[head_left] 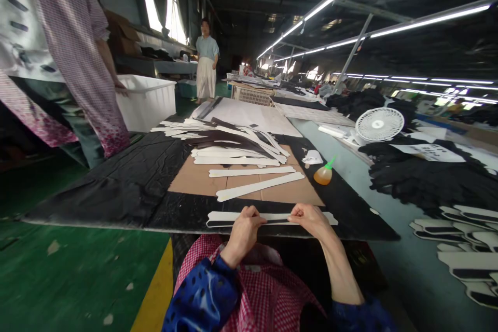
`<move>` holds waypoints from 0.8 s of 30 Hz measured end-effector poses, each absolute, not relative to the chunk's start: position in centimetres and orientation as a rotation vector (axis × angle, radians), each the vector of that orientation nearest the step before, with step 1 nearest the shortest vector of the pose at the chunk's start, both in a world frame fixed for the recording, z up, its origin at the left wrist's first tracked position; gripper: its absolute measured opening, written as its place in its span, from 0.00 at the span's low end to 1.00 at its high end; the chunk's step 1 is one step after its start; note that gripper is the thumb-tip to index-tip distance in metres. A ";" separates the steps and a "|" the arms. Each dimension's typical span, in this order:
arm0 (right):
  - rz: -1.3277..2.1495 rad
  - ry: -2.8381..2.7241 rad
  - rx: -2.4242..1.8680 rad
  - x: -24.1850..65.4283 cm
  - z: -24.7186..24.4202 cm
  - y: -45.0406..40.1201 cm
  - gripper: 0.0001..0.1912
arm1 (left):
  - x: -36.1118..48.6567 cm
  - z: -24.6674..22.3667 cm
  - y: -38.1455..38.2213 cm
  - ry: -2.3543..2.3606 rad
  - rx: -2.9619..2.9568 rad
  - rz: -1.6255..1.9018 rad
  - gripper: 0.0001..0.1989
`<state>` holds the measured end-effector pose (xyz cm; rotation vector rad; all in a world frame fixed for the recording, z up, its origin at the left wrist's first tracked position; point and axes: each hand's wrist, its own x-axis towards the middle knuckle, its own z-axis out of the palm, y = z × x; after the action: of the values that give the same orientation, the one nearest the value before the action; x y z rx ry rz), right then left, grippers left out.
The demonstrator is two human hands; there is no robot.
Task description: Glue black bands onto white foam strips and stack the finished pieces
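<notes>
A long white strip with flared ends [227,216] lies along the near table edge, with a narrow dark strip [221,224] on it. My left hand [246,231] is closed in a pinch at the dark strip, left of the middle. Farther right, my right hand [309,219] pinches the same dark strip between thumb and fingers. The fingertips cover parts of both strips. Just beyond my hands, two loose white strips [260,185] rest on a cardboard sheet [187,181]. A pile of white and dark strips [237,153] lies behind them.
Right of the cardboard stands a squeeze bottle [323,174] with amber liquid and a green nozzle. A white fan [379,124], dark cloth [420,176] and stacked strips [470,264] are on the right-hand table. At left, a person [73,46] stands by a white bin [146,104].
</notes>
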<state>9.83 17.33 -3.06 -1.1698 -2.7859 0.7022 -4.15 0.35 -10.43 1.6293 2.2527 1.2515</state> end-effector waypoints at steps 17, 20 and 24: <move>0.637 -2.799 -1.217 9.4 -3.2 16.8 0.03 | -4.5 -9.1 -1.2 2.051 1.614 1.415 0.16; 0.637 -2.782 -1.207 9.2 -3.3 16.6 0.02 | -5.2 -8.2 -2.6 1.966 1.449 1.737 0.13; 0.621 -2.792 -1.193 8.6 -3.5 16.2 0.02 | -5.0 -6.7 -2.6 2.045 1.363 1.869 0.10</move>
<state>8.57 16.15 -3.53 -1.1928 -2.7922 0.6212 -5.02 -2.56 -6.72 1.3626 2.0448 1.8686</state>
